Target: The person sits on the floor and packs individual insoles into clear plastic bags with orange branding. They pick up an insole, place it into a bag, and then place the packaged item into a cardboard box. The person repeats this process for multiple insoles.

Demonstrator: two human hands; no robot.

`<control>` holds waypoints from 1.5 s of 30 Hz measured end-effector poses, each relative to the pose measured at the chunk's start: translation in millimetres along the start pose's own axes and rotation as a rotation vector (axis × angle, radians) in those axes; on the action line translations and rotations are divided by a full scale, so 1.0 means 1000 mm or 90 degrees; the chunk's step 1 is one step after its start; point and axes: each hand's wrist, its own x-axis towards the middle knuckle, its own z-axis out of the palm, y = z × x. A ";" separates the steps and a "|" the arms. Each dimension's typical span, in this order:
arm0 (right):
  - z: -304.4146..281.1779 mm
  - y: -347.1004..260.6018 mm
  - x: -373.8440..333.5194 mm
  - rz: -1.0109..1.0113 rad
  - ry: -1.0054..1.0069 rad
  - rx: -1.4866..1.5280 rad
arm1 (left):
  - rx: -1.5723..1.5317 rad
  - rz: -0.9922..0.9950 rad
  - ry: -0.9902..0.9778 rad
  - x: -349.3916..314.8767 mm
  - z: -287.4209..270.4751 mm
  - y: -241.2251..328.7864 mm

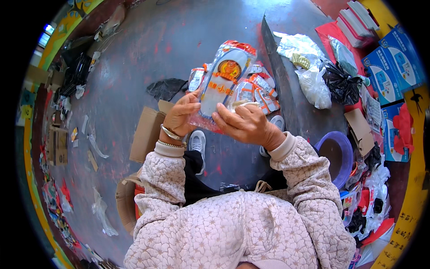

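Both my hands hold up a clear plastic bag of insoles (222,74), long and pale with a dark blue edge, an orange round emblem and a red top end. My left hand (181,112) grips its lower left side between thumb and fingers. At the lower right, my right hand (245,122) pinches the bag with the thumb on its front. Something cream-coloured (242,104) shows at the right fingers; its kind is unclear. Behind the bag, similar white and orange packets (264,96) lie in a pile on the floor, partly hidden.
An open cardboard box (145,134) stands left of my feet, near a black plastic bag (165,88). To the right are a dark upright strip (282,76), white plastic bags (313,85), a purple tub (336,157) and blue boxes (394,62). Litter lines the left wall.
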 end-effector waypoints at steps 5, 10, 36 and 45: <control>0.000 -0.001 -0.001 0.037 -0.130 0.045 | 0.099 0.029 0.053 0.011 0.013 -0.009; -0.012 0.034 -0.008 0.339 -0.008 0.157 | 0.138 0.055 0.091 0.014 0.007 -0.011; 0.002 0.116 -0.036 0.793 0.256 0.025 | 0.183 -0.115 0.077 0.010 0.014 -0.037; 0.035 -0.003 0.016 0.569 -0.064 0.589 | 0.100 0.033 0.152 0.027 0.006 -0.024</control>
